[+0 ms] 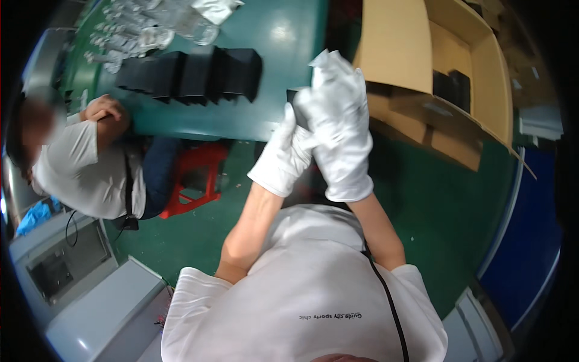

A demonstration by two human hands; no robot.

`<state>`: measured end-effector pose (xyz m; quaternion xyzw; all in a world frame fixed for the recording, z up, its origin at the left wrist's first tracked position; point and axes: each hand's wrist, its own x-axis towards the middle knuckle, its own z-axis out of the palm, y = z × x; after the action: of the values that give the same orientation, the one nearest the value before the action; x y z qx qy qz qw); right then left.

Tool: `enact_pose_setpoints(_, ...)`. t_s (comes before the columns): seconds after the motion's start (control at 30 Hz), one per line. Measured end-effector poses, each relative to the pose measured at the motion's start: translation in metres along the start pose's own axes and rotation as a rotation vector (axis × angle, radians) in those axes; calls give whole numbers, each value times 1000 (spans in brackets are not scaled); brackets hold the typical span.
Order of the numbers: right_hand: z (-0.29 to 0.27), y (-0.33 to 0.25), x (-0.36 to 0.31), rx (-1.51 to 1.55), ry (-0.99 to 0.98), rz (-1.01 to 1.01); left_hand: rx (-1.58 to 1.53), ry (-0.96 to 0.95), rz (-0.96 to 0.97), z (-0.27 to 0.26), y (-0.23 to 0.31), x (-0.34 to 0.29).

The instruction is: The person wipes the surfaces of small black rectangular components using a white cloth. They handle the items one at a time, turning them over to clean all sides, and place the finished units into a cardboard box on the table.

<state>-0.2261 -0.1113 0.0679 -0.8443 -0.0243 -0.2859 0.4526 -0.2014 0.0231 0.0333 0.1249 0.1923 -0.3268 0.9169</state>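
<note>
Both of my hands wear white gloves and are raised together past the near right corner of the green table. My left hand (282,155) is closed on a small black box (297,107); only its left part shows, as the rest is covered. My right hand (342,123) lies over the box from the right, smeared by motion. Its fingers cannot be made out clearly, nor whether it grips anything. Left of my hands, several black boxes (199,72) stand in a row on the green table (283,42).
An open cardboard carton (398,45) stands to the right, with black boxes (452,87) inside. Clear plastic-wrapped items (139,30) lie at the table's far left. A seated person (90,163) rests folded arms at the table's left, near a red stool (196,178). Grey cabinets (108,308) stand lower left.
</note>
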Motion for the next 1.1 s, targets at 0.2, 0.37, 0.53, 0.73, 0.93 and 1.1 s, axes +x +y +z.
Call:
enact_pose_setpoints(0.2, -4, 10, -2, 804, -23, 495, 563, 80, 258, 19, -9, -23)
enact_pose_setpoints(0.37, 9, 45, -18, 1292, 43, 649, 990, 142, 303, 10, -5, -35)
enact_pose_setpoints(0.53, 36, 76, -48, 1811, -48, 1161, 1279, 152, 697, -12, -5, -36)
enact_pose_setpoints(0.73, 41, 59, -72, 1548, 14, 1182, 1318, 287, 1319, -4, 38, 5)
enact_pose_setpoints(0.93, 34, 61, -85, 1474, 23, 1144, 1296, 356, 1200, -26, 60, 26)
enact_pose_setpoints(1.1, 29, 61, -83, 1494, -2, 1145, 1499, 518, 1343, -18, 48, 8)
